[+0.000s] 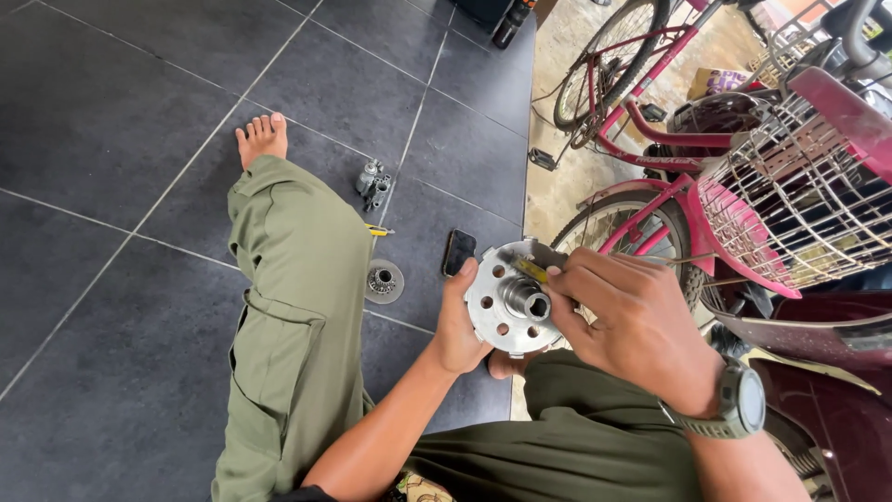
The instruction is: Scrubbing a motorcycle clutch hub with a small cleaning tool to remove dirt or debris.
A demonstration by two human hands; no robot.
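Head view, looking down at a person seated on a dark tiled floor [111, 139], legs in olive trousers [297, 307] stretched out, one bare foot [263, 137] forward. Held above the lap: a round metal disc [506, 299] ringed with holes, a short hollow shaft standing out of its middle. Left hand [460, 325] cupped under the disc's near edge, fingers clamped on the rim. Right hand [627, 321], watch [739, 404] on the wrist, pinching a slim yellow-handled tool [530, 270], fingers closed on it, tip laid just beside the shaft.

Disc's flat face turned up toward the camera and slightly to the right; its axis, running along the central shaft, pointed up and out of the lap rather than lying flat. Tool's long axis slanting from upper left down toward the right hand.

Best done, by the look of it, with the disc braced steady in the left hand and the tool worked gently at the shaft, no prying against the rim.

On the floor near the knee: a smaller round metal part [383, 281], a dark phone [458, 252], a small grey mechanical piece [373, 183]. At right, a pink bicycle [650, 121] and a wire basket [799, 204].
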